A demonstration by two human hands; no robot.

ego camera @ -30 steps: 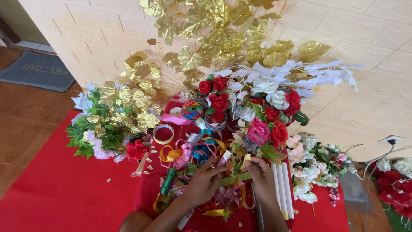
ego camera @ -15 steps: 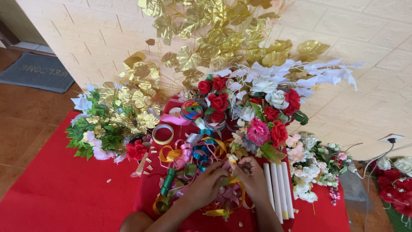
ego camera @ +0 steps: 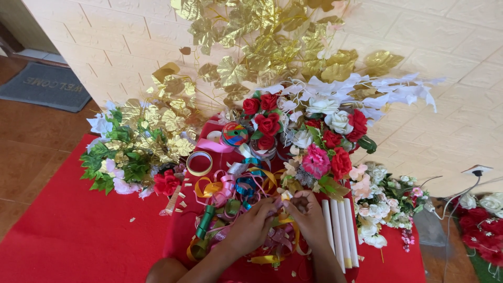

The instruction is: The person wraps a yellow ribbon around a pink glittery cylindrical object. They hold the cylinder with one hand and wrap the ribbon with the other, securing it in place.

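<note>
Fingers of both hands meet over a heap of curled ribbons (ego camera: pixel 238 196): the left hand (ego camera: pixel 251 228) and right hand (ego camera: pixel 309 217) each pinch a small pale flower piece (ego camera: pixel 286 195) between the fingertips, closed on it so it sits steady above the tangle. White sticks (ego camera: pixel 340 230) lie side by side just right of the right hand on the red cloth (ego camera: pixel 78 241). Red and pink artificial roses (ego camera: pixel 327 157) stand beyond, near a tape roll (ego camera: pixel 199 163).

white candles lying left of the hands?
No, the white candles lie just right of the right hand, while the left hand is over the tangle of ribbons.
</note>
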